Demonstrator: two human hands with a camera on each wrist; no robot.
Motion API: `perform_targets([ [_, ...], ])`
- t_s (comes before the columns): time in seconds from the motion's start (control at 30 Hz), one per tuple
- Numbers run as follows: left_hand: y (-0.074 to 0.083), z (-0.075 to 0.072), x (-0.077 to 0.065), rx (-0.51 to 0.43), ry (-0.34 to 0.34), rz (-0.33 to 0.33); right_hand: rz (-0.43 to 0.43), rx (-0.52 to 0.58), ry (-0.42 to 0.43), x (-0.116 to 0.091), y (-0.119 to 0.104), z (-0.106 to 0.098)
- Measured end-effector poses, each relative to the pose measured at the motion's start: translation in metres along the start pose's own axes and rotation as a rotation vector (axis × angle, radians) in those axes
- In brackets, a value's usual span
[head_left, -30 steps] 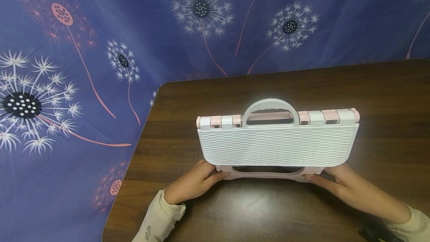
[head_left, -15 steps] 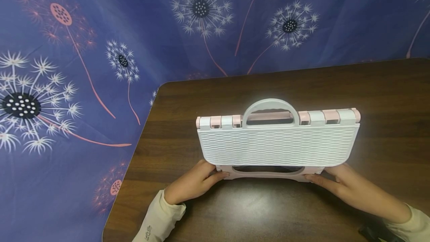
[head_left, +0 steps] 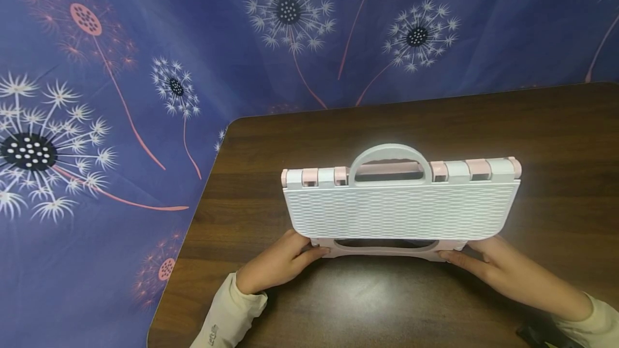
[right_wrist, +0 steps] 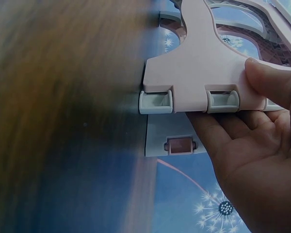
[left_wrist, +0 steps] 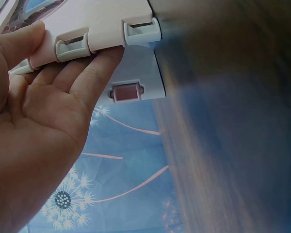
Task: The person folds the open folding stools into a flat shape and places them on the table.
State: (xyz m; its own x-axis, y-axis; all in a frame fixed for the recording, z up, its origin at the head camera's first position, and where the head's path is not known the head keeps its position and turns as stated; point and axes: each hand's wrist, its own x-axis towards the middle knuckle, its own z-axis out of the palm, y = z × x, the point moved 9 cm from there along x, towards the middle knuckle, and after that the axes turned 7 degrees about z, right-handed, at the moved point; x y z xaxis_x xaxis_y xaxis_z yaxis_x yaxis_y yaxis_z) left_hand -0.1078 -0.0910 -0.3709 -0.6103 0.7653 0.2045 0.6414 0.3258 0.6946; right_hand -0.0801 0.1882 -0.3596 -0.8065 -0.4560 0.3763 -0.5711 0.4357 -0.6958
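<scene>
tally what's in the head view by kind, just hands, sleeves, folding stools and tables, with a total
Hands: 2, left hand and right hand
Sleeves: 2, left sleeve and right sleeve
Folding stool: 1
Table: 1
Total: 6

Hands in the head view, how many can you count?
2: the left hand grips the left end of the pink panel, the right hand its right end.

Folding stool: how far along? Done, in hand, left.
Looks done: the folding stool is at least partly folded, its white textured panel sloping down from the hinge row. In hand: left hand and right hand grip the pink leg panel. Left: likely folding further or opening out (frames don't settle which), then releasing that grip.
</scene>
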Motion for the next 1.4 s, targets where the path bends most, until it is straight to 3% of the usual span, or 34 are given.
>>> perform_targets([
  [0.33, -0.0022, 0.0012, -0.0004, -0.012, -0.015, -0.019, -0.007, -0.016, -0.009, 0.0009, -0.0012, -0.0007],
  [0.67, 0.0011, 0.0008, 0.0002, -0.004, -0.001, 0.021, 0.003, -0.027, -0.014, 0.0024, -0.0023, -0.0013],
  [1.07, -0.0013, 0.0016, 0.0005, -0.015, -0.01, -0.004, 0.002, -0.018, -0.01, 0.0016, -0.001, -0.0005],
  [1.4, 0.0011, 0.0001, 0.0006, 0.01, 0.008, 0.051, 0.001, -0.004, -0.022, 0.0018, -0.0013, -0.0004],
])
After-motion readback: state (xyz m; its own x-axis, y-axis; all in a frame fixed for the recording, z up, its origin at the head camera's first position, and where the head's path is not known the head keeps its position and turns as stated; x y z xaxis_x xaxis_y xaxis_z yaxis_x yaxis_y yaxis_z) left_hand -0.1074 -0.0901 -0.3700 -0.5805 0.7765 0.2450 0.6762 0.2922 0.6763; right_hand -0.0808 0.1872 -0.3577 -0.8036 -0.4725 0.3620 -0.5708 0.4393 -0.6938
